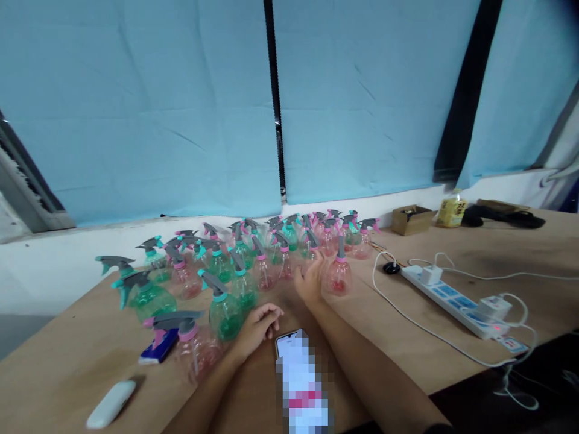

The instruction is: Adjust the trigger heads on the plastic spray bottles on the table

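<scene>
One pink spray bottle [339, 276] loosely cupped by right hand [310, 280]; tighten grip low on body, left hand [257, 325] released at 7 o'clock on counter [407, 337].

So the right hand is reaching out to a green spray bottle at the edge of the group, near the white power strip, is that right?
Not quite: in the head view the right hand is at a pink spray bottle, not a green one. It does stand at the group's edge, near the white power strip.

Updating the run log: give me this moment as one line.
right hand: on pink spray bottle, hold unclear | left hand: flat on table, empty | phone beside it
</scene>
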Demonstrator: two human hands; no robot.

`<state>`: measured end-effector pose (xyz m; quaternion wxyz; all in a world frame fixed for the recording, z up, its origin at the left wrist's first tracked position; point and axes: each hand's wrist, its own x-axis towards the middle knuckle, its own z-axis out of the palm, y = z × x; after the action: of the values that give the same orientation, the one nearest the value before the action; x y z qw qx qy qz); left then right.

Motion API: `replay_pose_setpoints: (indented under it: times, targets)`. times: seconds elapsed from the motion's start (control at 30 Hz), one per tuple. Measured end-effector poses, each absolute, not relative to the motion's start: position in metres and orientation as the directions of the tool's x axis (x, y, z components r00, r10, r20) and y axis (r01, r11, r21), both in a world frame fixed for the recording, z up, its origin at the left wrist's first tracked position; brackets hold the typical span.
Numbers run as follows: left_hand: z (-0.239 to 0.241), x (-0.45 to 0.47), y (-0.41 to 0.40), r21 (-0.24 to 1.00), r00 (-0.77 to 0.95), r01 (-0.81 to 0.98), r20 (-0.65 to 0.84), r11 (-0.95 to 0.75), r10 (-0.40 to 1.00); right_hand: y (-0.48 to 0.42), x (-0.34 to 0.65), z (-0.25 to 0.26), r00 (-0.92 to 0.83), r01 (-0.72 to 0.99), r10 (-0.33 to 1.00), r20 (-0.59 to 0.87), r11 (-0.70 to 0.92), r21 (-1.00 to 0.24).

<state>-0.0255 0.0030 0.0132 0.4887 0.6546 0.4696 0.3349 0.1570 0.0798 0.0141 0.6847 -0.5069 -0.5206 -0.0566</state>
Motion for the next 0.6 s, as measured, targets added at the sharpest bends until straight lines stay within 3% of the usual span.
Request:
replay_pose_setpoints:
  times: [0.33, 0.6]
  targets:
    - [0.008, -0.027, 0.005, 0.956, 0.353, 0.276, -0.005, -0.099, 0.936, 0.104, 0.175, 0.005, 0.478, 0.530, 0.568, 0.670, 0.421, -0.736]
    - [0.010, -0.026, 0.004, 0.952, 0.352, 0.287, -0.003, -0.105, 0.936, 0.095, 0.171, 0.015, 0.537, 0.535, 0.550, 0.639, 0.363, -0.763]
